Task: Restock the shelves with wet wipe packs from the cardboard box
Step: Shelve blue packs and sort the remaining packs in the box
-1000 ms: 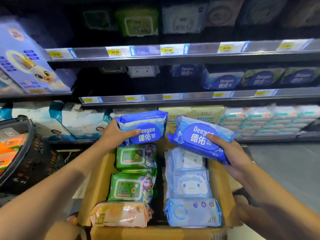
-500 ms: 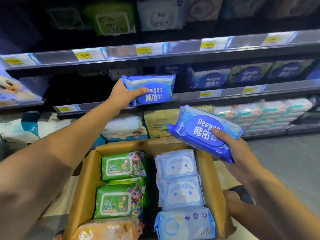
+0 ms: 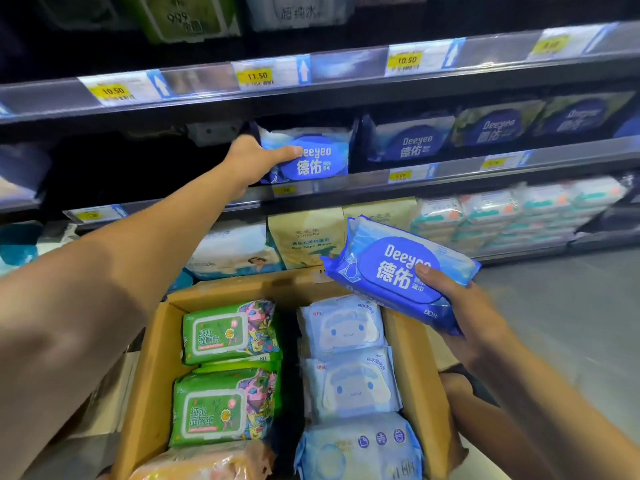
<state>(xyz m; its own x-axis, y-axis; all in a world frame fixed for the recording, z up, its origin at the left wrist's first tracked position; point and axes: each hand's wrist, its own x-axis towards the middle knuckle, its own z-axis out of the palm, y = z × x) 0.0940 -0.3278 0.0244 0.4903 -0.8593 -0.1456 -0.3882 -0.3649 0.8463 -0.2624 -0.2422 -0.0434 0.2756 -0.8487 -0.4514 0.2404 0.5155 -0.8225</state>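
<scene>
A person's left hand [image 3: 254,159] sets a blue pack [image 3: 311,157] upright into a gap on the middle shelf [image 3: 467,168], just left of the matching packs [image 3: 412,143] already faced there. Half a second ago this pack was in mid-air in front of the shelf edge, and a second ago both blue packs were held low over the box. Now it stands inside the bay, its lower edge at the shelf lip. The thumb lies across the pack's front. The fingers are hidden behind it, so whether the grip is loosening cannot be told. The right hand [image 3: 467,317] waits nearer, over the box's [image 3: 152,375] far right corner, holding a second pack [image 3: 398,271] tilted, thumb pressed on its lid and fingers curled beneath. The first pack looks all but shelved, and the second likely goes in beside it. Green packs [image 3: 225,334] and pale packs [image 3: 343,327] lie in the box, so the restocking appears far from finished.
</scene>
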